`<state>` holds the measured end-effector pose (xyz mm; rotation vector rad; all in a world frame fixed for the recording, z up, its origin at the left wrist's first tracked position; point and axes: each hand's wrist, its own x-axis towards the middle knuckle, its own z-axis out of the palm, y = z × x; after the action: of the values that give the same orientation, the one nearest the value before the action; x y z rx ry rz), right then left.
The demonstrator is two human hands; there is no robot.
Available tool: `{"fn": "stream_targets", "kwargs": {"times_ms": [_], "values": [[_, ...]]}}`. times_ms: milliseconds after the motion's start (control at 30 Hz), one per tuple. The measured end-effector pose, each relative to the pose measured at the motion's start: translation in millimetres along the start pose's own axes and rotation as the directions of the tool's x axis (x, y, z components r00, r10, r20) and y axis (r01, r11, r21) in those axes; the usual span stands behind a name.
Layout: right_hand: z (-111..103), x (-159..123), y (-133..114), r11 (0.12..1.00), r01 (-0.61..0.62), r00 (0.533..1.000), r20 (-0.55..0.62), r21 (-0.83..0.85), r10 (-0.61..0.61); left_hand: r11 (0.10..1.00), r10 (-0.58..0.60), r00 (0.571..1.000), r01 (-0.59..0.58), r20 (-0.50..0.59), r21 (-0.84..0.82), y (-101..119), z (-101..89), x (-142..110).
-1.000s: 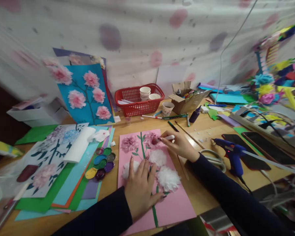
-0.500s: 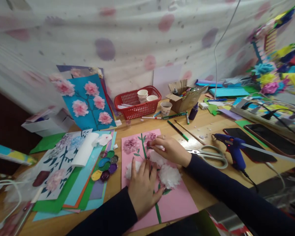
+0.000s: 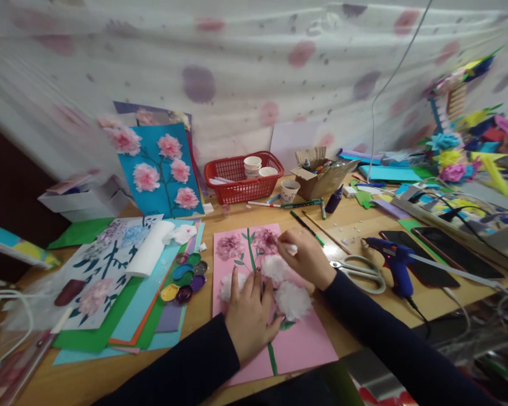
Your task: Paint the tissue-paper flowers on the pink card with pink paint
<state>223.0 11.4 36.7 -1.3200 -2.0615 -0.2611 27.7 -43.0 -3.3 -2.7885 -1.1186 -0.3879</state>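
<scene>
My left hand (image 3: 252,316) lies flat with fingers spread on a pink sheet (image 3: 298,349), over the painted green stem and touching a white tissue-paper flower. My right hand (image 3: 307,259) is closed around a short white-handled dabber (image 3: 292,248); its tip is hidden by my fingers. That hand is at the upper right purple-tinted flower (image 3: 265,241). Another purple-tinted flower (image 3: 230,246) sits at the upper left of the sheet. Lower down are white flowers (image 3: 293,301), one partly under my left hand. Left of the sheet stand small paint pots (image 3: 183,272) in several colours.
Scissors (image 3: 362,273), a blue glue gun (image 3: 392,262) and two phones lie to the right. Behind the sheet are a red basket (image 3: 243,189), a paper cup (image 3: 289,190) and a cardboard box. Coloured papers (image 3: 88,338) and a blue flower picture (image 3: 131,149) are on the left.
My right hand has shifted and turned around the upper right flower, still holding the dabber. My left hand stays on the sheet. The whole view has swung slightly.
</scene>
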Motion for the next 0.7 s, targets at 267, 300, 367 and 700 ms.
{"fn": "stream_targets", "kwargs": {"times_ms": [267,300,367,700], "values": [[3,-5,2,0.997,-0.072,0.996,-0.042,0.032,0.074,0.999,0.012,1.0,-0.012,0.013,-0.032,-2,-1.9,0],[3,-5,3,0.999,-0.019,1.0,0.016,0.046,0.018,0.999,0.012,1.0,-0.012,0.009,-0.032,-2,-1.6,0],[3,-5,4,1.0,-0.014,0.999,0.039,0.02,0.013,0.999,0.009,1.0,-0.009,-0.007,-0.034,-3,-0.8,0],[5,17,-14,0.963,-0.213,0.976,0.009,-0.163,0.218,0.998,0.016,1.0,-0.016,0.004,-0.053,-3,1.9,-1]]}}
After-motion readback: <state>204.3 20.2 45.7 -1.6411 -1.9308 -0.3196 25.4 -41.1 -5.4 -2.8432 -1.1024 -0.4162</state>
